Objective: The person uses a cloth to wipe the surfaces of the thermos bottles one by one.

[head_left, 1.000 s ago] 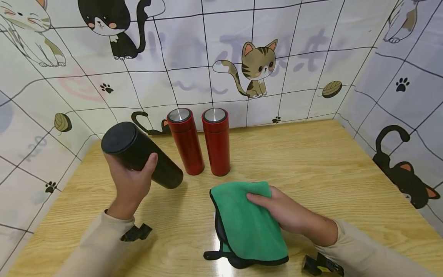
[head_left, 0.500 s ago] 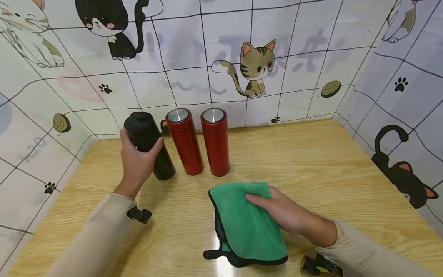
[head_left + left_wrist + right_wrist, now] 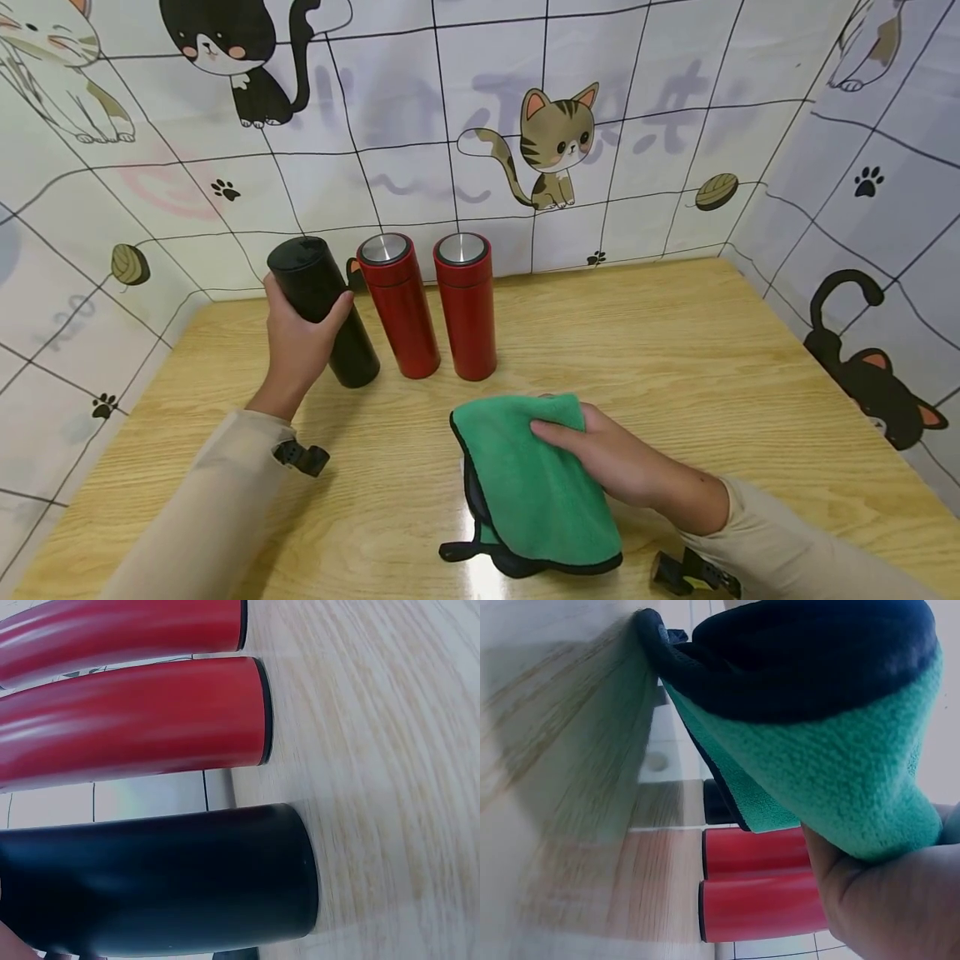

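My left hand (image 3: 298, 346) grips a black thermos bottle (image 3: 318, 287) by its upper half, thumb on the near side. That bottle stands upright on the table, just left of two red thermos bottles (image 3: 401, 312) with silver-topped lids. In the left wrist view the base of the black thermos bottle (image 3: 165, 881) meets the tabletop. My right hand (image 3: 618, 458) pinches a folded green cloth (image 3: 536, 483) with dark edging and a loop, thumb on top; its other fingers are hidden under the cloth. The right wrist view shows the cloth (image 3: 832, 765) draping from the hand.
The wooden table (image 3: 637, 350) is backed by white grid-patterned sheeting (image 3: 405, 108) printed with cartoon cats, which also rises at both sides. The second red thermos bottle (image 3: 467, 312) stands to the right of the first, a narrow gap between them.
The black thermos bottle went from tilted with its base end toward me to upright on the table, moving toward the red ones. My right hand and the cloth stay nearly still.
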`<state>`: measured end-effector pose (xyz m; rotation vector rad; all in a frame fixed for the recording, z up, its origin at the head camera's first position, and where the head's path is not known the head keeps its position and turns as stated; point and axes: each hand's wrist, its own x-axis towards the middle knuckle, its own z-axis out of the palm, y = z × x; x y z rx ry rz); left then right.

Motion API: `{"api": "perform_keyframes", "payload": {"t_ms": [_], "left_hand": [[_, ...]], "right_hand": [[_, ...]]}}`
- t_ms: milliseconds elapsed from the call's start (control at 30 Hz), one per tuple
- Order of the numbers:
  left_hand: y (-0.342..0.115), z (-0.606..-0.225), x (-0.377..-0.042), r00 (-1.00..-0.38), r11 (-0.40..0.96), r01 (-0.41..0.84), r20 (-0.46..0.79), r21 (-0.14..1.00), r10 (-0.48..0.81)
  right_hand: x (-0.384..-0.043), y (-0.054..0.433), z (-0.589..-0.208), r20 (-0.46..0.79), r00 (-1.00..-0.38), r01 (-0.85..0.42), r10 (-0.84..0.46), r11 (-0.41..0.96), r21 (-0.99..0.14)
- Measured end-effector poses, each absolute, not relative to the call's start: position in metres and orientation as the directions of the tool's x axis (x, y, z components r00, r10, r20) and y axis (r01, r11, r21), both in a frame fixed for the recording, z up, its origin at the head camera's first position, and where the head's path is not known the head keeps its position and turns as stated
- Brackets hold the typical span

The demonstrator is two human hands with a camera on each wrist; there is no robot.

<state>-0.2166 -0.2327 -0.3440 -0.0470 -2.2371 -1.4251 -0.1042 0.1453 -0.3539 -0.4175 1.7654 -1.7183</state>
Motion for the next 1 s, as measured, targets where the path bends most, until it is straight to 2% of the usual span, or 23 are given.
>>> {"api": "perform_keyframes", "payload": {"t_ms": [167, 333, 433, 500, 633, 733, 867, 933, 1000], "left_hand": [[-0.234, -0.345, -0.216, -0.883, 0.459, 0.280, 0.413, 0.843, -0.222], [-0.234, -0.346, -0.215, -0.883, 0.444, 0.281, 0.411, 0.851, -0.227], [-0.231, -0.348, -0.215, -0.886, 0.432, 0.282, 0.406, 0.856, -0.225], [-0.229, -0.350, -0.216, -0.891, 0.427, 0.276, 0.396, 0.861, -0.222], [-0.223, -0.352, -0.217, -0.907, 0.425, 0.259, 0.369, 0.868, -0.202], [-0.220, -0.352, -0.218, -0.916, 0.423, 0.252, 0.356, 0.870, -0.185], [-0.216, -0.345, -0.209, -0.923, 0.396, 0.238, 0.334, 0.887, -0.194], [-0.212, -0.340, -0.199, -0.896, 0.382, 0.262, 0.370, 0.886, -0.245], [-0.207, -0.334, -0.187, -0.825, 0.384, 0.338, 0.467, 0.859, -0.319]], "right_hand": [[-0.101, 0.143, -0.353, -0.215, -0.745, 0.196, -0.631, 0.101, -0.975], [-0.093, 0.135, -0.359, -0.230, -0.720, 0.304, -0.655, 0.002, -0.953], [-0.093, 0.133, -0.366, -0.230, -0.706, 0.314, -0.670, -0.005, -0.949], [-0.097, 0.136, -0.371, -0.233, -0.714, 0.259, -0.660, 0.060, -0.964], [-0.111, 0.150, -0.378, -0.228, -0.758, 0.058, -0.611, 0.285, -0.957], [-0.117, 0.160, -0.380, -0.183, -0.789, -0.117, -0.587, 0.436, -0.892], [-0.120, 0.163, -0.379, -0.112, -0.806, -0.299, -0.581, 0.563, -0.770], [-0.120, 0.161, -0.378, -0.064, -0.816, -0.369, -0.574, 0.603, -0.707], [-0.119, 0.157, -0.377, -0.001, -0.833, -0.425, -0.554, 0.640, -0.640]]}}
